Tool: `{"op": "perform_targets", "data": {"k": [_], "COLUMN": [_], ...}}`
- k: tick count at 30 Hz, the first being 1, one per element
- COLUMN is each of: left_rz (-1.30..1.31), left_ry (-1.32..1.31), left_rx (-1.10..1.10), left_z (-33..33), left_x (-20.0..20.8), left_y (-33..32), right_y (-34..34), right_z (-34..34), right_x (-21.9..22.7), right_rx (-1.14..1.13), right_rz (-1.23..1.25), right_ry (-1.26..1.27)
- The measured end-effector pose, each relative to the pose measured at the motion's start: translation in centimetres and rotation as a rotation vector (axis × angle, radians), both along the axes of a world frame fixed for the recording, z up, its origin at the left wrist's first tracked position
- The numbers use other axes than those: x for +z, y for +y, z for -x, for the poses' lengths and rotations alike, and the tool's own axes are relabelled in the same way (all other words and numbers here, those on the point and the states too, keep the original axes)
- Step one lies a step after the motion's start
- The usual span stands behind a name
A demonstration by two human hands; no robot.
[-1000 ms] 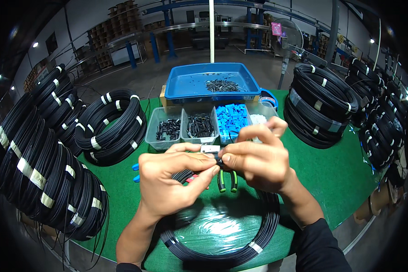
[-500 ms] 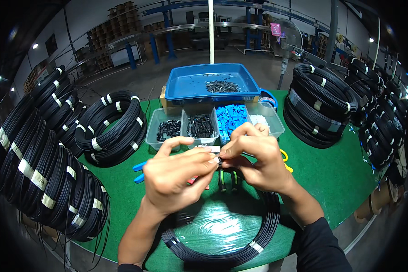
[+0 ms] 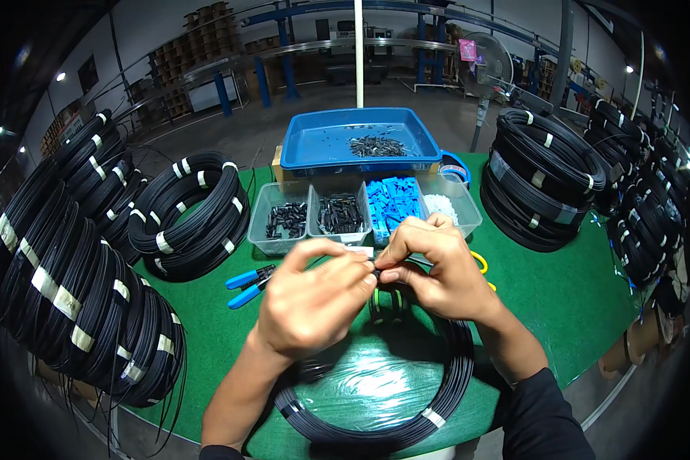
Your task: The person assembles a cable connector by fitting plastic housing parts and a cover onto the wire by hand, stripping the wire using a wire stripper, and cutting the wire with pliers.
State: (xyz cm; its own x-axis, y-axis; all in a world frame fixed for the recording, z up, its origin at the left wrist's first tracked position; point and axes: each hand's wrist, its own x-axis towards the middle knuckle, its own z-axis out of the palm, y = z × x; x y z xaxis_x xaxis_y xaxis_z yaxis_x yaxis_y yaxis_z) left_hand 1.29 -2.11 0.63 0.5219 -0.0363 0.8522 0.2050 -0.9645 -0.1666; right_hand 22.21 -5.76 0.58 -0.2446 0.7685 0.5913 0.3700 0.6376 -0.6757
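Above the near part of the green table, my two hands meet fingertip to fingertip. My left hand [image 3: 314, 295] is closed, its thumb and fingers pressed together at a small dark piece [image 3: 376, 270]. My right hand [image 3: 441, 268] pinches the same spot from the other side. The fingers cover most of this piece, so its kind cannot be made out. Below the hands lies a coil of black cable [image 3: 461, 368], bound with white tape. A black tool with green stripes [image 3: 395, 304] rests just under the fingertips, and wire strippers with blue handles [image 3: 247, 287] lie left of my left hand.
Clear bins behind the hands hold black parts [image 3: 286, 221], blue clips [image 3: 393, 201] and white bits [image 3: 440, 205]. Behind them stands a blue tray [image 3: 360, 164]. Yellow handles [image 3: 480, 262] show beside my right hand. Stacked cable coils [image 3: 199, 245] [image 3: 544, 180] flank the table.
My left hand has turned and shifted slightly right, its fingers drawing closer together. A white piece at the fingertips is now mostly hidden, and more of the blue-handled strippers shows.
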Motion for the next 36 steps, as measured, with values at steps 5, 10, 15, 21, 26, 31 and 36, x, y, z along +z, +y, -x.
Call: {"op": "perform_targets", "data": {"k": [5, 10, 15, 21, 26, 31, 36], "left_rz": [0.638, 0.211, -0.121, 0.654, 0.634, 0.304, -0.185], "left_ry": [-0.248, -0.114, 0.045, -0.215, -0.233, -0.136, 0.042], "left_rx": [-0.159, -0.018, 0.010, -0.137, -0.164, -0.059, 0.037], "left_z": [-0.3, -0.5, -0.6, -0.1, -0.4, -0.4, -0.3], "left_x": [0.4, 0.9, -0.1, 0.7, 0.3, 0.4, 0.3], "left_y": [-0.5, -1.5, -0.9, -0.7, -1.2, -1.4, -1.4], "right_y": [-0.3, -0.2, 0.0, -0.7, -0.7, -0.6, -1.1], "right_z": [0.7, 0.4, -0.5, 0.3, 0.4, 0.2, 0.4], "right_x": [0.2, 0.0, 0.2, 0.8, 0.6, 0.3, 0.3], "right_rx": [-0.377, -0.154, 0.145, -0.244, -0.294, -0.183, -0.109], "right_rz": [-1.002, -0.628, 0.277, -0.746, -1.017, -0.763, -0.253], "right_ry": [-0.438, -0.195, 0.229, -0.381, -0.484, -0.311, -0.149]}}
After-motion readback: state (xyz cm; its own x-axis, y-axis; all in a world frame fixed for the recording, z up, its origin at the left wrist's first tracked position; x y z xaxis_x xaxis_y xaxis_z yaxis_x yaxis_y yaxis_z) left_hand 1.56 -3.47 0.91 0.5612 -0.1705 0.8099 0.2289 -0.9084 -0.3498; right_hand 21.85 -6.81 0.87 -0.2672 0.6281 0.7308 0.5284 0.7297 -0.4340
